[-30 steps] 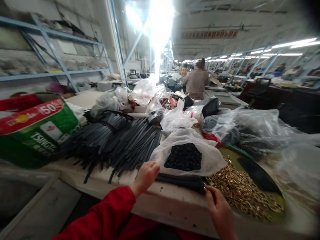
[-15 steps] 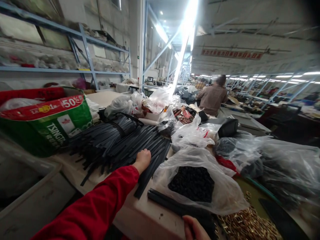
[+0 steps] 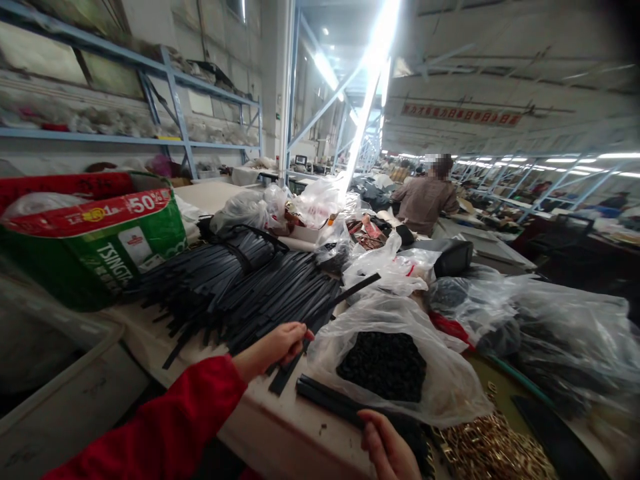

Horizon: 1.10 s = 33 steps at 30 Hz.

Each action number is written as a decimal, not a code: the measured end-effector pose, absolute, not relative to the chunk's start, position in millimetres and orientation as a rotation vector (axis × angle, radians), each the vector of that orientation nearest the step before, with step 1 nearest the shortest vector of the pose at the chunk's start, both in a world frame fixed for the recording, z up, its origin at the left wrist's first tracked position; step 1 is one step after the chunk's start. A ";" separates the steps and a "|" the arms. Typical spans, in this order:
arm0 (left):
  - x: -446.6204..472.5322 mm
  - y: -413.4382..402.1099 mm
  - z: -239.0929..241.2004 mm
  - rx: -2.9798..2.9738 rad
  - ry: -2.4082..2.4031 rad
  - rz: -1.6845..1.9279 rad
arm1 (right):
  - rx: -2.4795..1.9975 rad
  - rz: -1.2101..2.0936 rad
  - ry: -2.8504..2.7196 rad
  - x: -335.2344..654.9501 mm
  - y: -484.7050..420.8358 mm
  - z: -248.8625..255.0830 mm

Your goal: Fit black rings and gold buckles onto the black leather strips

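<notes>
Pale bench (image 3: 295, 421), cluttered, head view: a flat black leather-like strap (image 3: 354, 290) slants up by a translucent plastic bag (image 3: 450, 397) of small black pieces (image 3: 383, 367); swung low, it could snag the bag and spill them. Left hand (image 3: 286, 343) pinched nearly closed on it. Right hand (image 3: 386, 441) half-curled at a bundle of black strips (image 3: 325, 397); grip unclear.

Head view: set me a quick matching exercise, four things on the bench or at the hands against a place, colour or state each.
1. left hand
2. small black pieces
3. gold-coloured pieces
4. printed bag

A. heaped on an olive tray
B. green and red
C. in an open, whitish plastic bag
D. holding a dark strip

Pairs: 1-D, 2-C, 3-A, 4-B
</notes>
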State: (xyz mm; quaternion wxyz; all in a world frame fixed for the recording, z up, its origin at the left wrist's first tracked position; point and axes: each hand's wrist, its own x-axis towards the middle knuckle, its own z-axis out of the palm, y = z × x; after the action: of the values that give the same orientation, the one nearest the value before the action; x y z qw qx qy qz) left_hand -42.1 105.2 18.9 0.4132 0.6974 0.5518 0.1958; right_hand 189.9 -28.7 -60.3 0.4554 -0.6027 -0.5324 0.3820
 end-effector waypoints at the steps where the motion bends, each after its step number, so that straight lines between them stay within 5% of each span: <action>1: -37.7 83.2 19.3 1.706 1.274 0.468 | -1.450 1.061 -1.270 191.2 -24.7 -51.3; 5: -29.2 5.0 14.4 1.200 0.756 0.316 | -1.371 1.309 -0.986 190.6 -9.2 -13.3; 21: -29.1 -20.6 11.2 0.827 0.770 0.089 | -1.225 1.509 -0.489 196.6 -10.7 -6.4; 33: 2.1 12.3 4.5 0.849 0.784 0.145 | -1.399 1.503 -1.047 180.6 -12.3 -12.4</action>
State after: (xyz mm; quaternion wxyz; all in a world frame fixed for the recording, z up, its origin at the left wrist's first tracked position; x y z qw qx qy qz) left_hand 2.1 12.3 4.5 0.8351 0.4010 0.3702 0.0685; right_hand 180.6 -12.3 -12.4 0.4063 -0.5546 -0.4152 0.5958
